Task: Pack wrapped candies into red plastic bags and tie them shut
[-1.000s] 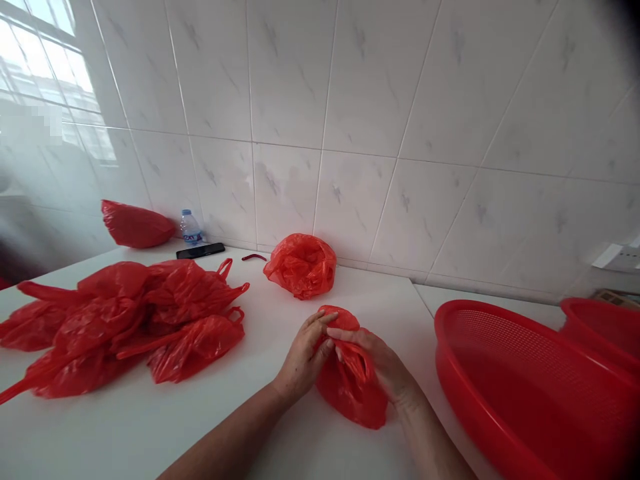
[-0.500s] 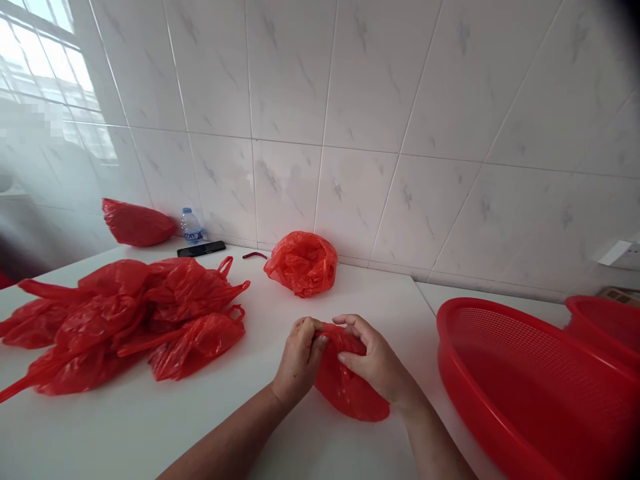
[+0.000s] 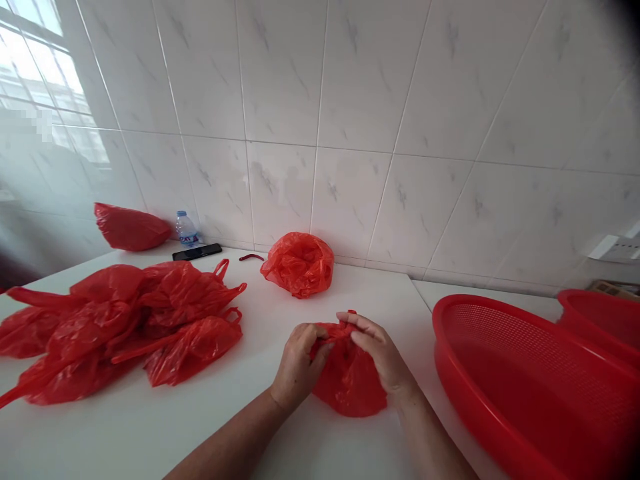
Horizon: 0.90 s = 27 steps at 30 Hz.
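Note:
A thin red plastic bag (image 3: 350,383) rests on the white table (image 3: 280,433) in front of me, its top gathered between my hands. My left hand (image 3: 300,363) is closed on the bag's upper left edge, thumb against fingers. My right hand (image 3: 377,350) pinches the top of the same bag on the right, where a small red tip sticks up above the fingers. Whatever the bag contains cannot be made out. Beyond my hands, a crumpled red bag bundle (image 3: 300,265) sits near the wall.
Several tied red bags (image 3: 120,320) lie heaped at the left. Behind them are another red bag (image 3: 131,228), a water bottle (image 3: 187,230), a black phone (image 3: 197,252) and a small dark red strip (image 3: 251,257). A large red basket (image 3: 480,373) and a second basket (image 3: 600,320) stand right.
My right hand has shifted its fingers up and closed on the bag's top. The bag's mouth is now more gathered between both hands. The view has turned slightly right.

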{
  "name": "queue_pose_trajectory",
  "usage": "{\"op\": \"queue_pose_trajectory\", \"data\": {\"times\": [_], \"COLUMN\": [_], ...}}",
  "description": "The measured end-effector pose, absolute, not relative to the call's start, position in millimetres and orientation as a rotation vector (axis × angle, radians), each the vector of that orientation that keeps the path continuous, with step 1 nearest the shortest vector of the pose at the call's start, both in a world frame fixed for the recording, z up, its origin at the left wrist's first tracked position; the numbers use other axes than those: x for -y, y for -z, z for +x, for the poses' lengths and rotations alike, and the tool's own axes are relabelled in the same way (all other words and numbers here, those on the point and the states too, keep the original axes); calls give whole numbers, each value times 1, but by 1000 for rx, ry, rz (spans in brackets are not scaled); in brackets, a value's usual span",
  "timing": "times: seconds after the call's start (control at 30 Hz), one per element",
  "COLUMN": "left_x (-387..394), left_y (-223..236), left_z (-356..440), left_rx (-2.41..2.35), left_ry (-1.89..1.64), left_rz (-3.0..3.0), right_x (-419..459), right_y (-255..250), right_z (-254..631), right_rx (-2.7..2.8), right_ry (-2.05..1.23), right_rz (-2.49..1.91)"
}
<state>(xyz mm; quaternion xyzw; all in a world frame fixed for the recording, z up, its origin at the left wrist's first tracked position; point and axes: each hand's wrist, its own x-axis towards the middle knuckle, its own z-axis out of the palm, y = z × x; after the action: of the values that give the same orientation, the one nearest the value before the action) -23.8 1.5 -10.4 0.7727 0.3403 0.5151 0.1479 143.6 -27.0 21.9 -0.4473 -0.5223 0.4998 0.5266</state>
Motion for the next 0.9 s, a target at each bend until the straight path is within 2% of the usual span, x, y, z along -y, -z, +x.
{"op": "queue_pose_trajectory", "data": {"times": [0.07,0.23,0.3,0.43,0.7,0.9], "left_x": [0,6,7,10,6,4], "left_y": [6,1,0,-1,1,7], "left_z": [-24,-26,-27,-27,-27,-23], "left_rx": [-922,-766,-739,-738,-765,-871], "left_ry": [-1544,-1647,-1660,-1682,-1690,-1407], "left_rz": [2258,2373,2389,2394,2309,2400], "right_x": [25,10,2,-13,-20,-15], "right_y": [-22,-9,4,28,44,43], "right_z": [148,170,183,204,217,210], "right_rx": [1145,1112,1099,1014,1031,1157], "right_ry": [-1106,-582,-465,-447,-479,-535], "right_rz": [-1099,-1392,-1483,-1661,-1701,-1690]}}
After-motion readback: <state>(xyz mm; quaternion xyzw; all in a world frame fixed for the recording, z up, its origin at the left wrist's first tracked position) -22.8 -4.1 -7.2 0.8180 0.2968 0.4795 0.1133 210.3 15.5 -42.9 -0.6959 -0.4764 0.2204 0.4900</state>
